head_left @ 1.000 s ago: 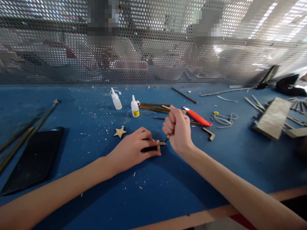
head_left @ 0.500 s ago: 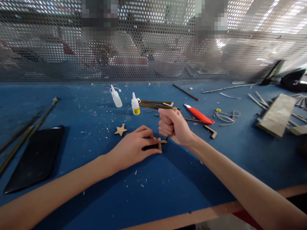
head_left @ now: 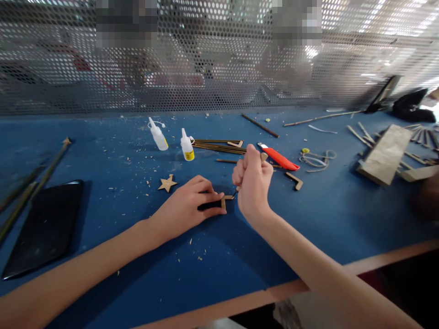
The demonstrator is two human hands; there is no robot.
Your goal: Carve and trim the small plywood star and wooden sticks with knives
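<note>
My left hand (head_left: 192,202) lies low on the blue tabletop, thumb and fingers pinching a small L-shaped wooden piece (head_left: 223,202). Wrapped in a fist, my right hand (head_left: 253,183) grips a small hand tool with a wooden handle (head_left: 264,156). Its thin dark tip (head_left: 235,193) comes out below the fist and meets, or nearly meets, the end of the wooden piece; the exact kind of tool is hidden by my fingers. A wooden star (head_left: 167,183) with a small stem lies left of my left hand. Another L-shaped piece (head_left: 295,181) rests to the right.
Two glue bottles (head_left: 187,145) stand behind my hands, near thin brown sticks (head_left: 219,147). A red utility knife (head_left: 279,157) and string (head_left: 318,161) lie to the right, with a block (head_left: 386,155) beyond. A black phone (head_left: 44,224) is at left. Perforated metal screen (head_left: 206,59) behind.
My right fist has turned and tilted, so the tool's handle end now shows above it. My left hand keeps its hold on the wooden piece. The view has shifted slightly.
</note>
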